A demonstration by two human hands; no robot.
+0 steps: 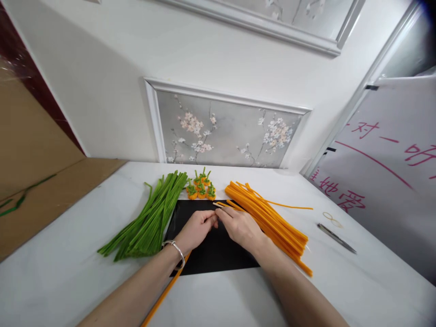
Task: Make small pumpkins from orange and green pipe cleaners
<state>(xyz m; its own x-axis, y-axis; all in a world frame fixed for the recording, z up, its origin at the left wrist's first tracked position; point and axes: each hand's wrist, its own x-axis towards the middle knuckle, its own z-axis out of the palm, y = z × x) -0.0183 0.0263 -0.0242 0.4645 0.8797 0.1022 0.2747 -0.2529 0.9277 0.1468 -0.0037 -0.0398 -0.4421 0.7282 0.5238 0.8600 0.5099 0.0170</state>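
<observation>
My left hand [199, 227] and my right hand [240, 227] meet fingertip to fingertip above a black mat [218, 259], both closed in a pinch. A pale thin stick [216, 205] pokes out beyond the right fingers. From beneath the left hand and wrist, an orange pipe cleaner [166, 290] trails toward the near edge. What lies exactly between the fingertips is hidden. Right beside my right hand is a thick bundle of orange pipe cleaners [272, 218]. Left of the mat lies a bundle of green pipe cleaners [150, 227].
Several small orange-and-green pumpkin shapes [201, 186] stand behind the mat. On the white table [340, 277] at the right lie tweezers [336, 238] and pale rubber bands [332, 220]. A wall with a framed floral panel [231, 127] bounds the back; cardboard [61, 190] is at left.
</observation>
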